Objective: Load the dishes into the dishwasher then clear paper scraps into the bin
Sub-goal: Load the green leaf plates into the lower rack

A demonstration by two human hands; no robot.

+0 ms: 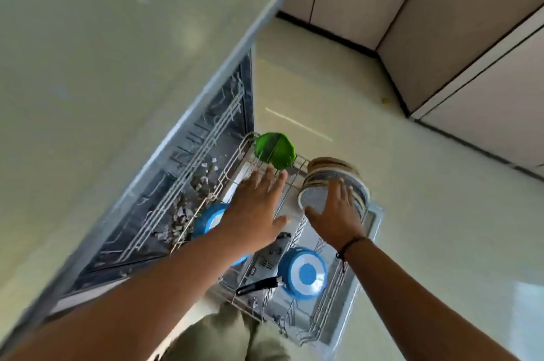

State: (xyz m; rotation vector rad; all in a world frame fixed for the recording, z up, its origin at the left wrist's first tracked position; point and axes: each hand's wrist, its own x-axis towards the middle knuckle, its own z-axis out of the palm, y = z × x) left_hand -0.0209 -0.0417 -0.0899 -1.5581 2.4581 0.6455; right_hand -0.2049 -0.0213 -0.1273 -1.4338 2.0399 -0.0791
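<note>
The dishwasher's lower rack point(297, 172) stands pulled out over the open door point(374, 222), below the edge of the pale table point(117, 51). Both hands reach down over the rack, well apart from each other. The left hand point(256, 207) hovers flat with its fingers spread and straight, holding nothing, above the middle of the rack. The right hand point(338, 213), with a dark band at its wrist, also has its fingers straight; its fingertips lie against the speckled face of the front plate in a stack of plates point(335, 181) standing on edge at the rack's far right corner. Whether the palm also presses on the plate cannot be told.

A green dish point(275, 150) stands on edge at the rack's far end, just beyond the left fingertips. A blue pan with a black handle point(303, 272) lies upside down near the rack's near edge, below the right wrist. A second blue pan point(210, 217) sits at the rack's left side, partly hidden by the left forearm.

Small pale paper scraps point(188, 198) lie scattered inside the dishwasher's dark tub point(164, 184), just left of the rack. Pale floor point(412, 184) and cabinet fronts point(441, 21) fill the right side.
</note>
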